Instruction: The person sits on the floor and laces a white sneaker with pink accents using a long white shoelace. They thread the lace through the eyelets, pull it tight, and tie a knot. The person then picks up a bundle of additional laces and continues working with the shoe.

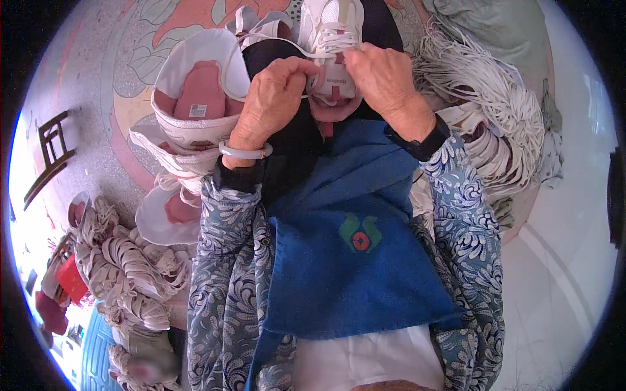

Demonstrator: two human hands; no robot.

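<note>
A white sneaker with a pink lining lies across my lap, its toe pointing away and its heel toward me. White shoelace crosses its upper part, and a long loose end loops out to the left. My left hand pinches at the left eyelet edge beside the tongue, closed on the lace. My right hand is closed around the right eyelet edge; its fingertips are partly hidden. A blue apron covers my lap below the shoe.
Stacked pale sneakers with pink insoles stand to the left. A large bundle of white shoelaces lies at the right. More tied lace bundles sit at the lower left, near a blue plastic stool. Green cloth lies at the far right.
</note>
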